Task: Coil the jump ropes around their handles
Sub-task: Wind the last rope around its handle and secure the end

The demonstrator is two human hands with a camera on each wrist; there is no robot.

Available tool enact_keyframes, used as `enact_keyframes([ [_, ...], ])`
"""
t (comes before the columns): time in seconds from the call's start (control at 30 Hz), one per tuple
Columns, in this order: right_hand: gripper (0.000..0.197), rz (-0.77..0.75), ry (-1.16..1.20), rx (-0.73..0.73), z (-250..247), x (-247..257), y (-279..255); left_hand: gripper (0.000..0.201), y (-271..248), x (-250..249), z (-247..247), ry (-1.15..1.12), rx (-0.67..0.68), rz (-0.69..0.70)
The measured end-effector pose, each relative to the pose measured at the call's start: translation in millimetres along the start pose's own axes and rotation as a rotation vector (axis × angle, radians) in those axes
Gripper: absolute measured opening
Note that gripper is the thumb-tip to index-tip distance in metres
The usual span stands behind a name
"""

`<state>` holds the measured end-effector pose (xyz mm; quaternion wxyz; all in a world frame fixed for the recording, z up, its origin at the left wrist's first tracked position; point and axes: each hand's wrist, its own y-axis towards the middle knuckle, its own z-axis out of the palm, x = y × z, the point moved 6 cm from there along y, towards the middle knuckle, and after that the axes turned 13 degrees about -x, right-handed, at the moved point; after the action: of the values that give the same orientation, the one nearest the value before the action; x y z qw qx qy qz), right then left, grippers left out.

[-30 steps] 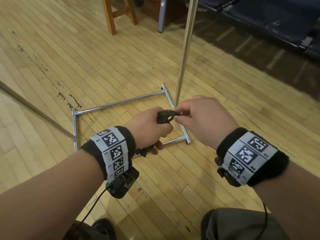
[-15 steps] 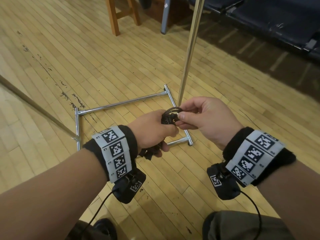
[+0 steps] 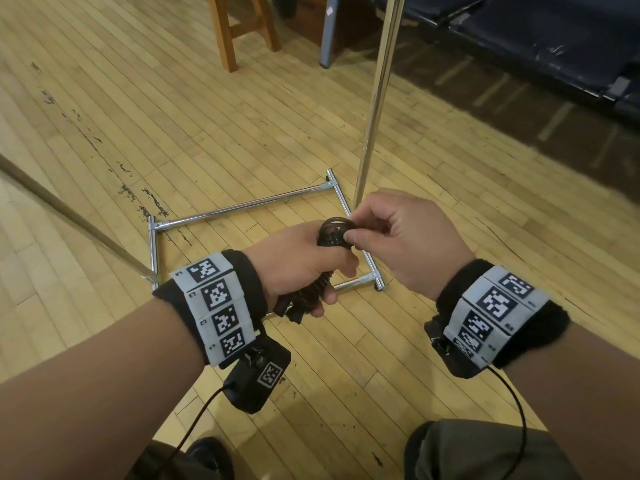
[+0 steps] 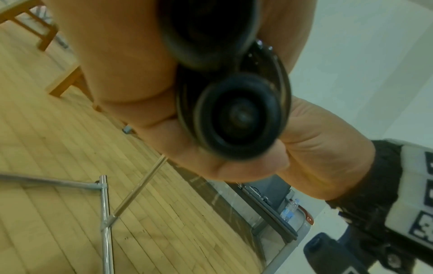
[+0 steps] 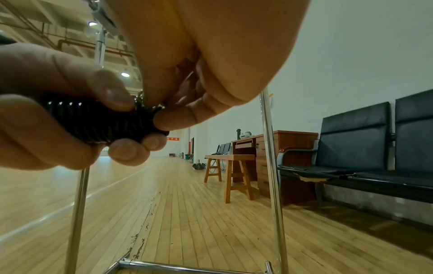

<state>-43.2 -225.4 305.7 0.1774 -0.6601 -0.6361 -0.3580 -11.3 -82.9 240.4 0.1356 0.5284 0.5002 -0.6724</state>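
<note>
Fingers (image 3: 311, 268) of my left hand (image 3: 298, 268) are clenching the two black handles (image 3: 304, 299), held side by side with rope (image 3: 334, 232) wound around them. I am pinching the rope's last loop at the top of the bundle with my right hand (image 3: 398, 244), thumb and forefinger closed on it. Below us, a chrome rack (image 3: 242, 207) is standing on the wooden floor (image 3: 173, 116).

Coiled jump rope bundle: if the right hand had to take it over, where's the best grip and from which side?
Grip the handle butts sticking out bare below the left hand, coming from underneath. The right hand now pinches the rope loop on top; the middle is covered by the fist.
</note>
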Motion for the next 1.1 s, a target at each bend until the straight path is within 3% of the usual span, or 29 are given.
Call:
enact_keyframes([
  [0.3,0.009,-0.162,-0.154,0.054,1.9,4.9,-1.5,0.019,-4.5,-0.9,3.0,-0.169,0.058,-0.085],
  [0.53,0.01,-0.067,-0.006,0.023,-5.7,0.2,2.6,0.055,-13.7,-10.5,4.3,-0.405,0.137,-0.133],
  [0.63,0.01,-0.097,0.013,-0.03,-11.1,2.1,1.3,0.08,-13.5,-16.2,1.9,-0.292,0.141,-0.078],
  [0.87,0.005,-0.187,-0.07,-0.033,-10.1,10.9,0.9,0.05,-7.1,-12.0,1.0,-0.375,-0.014,-0.046],
  [0.97,0.014,-0.205,-0.092,0.007,-10.6,14.1,0.7,0.032,-3.9,-12.2,-6.3,-0.348,-0.063,0.032],
  [1.1,0.01,-0.129,-0.001,-0.05,-13.8,10.8,3.2,0.036,-2.7,-13.0,-6.9,-0.364,-0.05,0.098],
])
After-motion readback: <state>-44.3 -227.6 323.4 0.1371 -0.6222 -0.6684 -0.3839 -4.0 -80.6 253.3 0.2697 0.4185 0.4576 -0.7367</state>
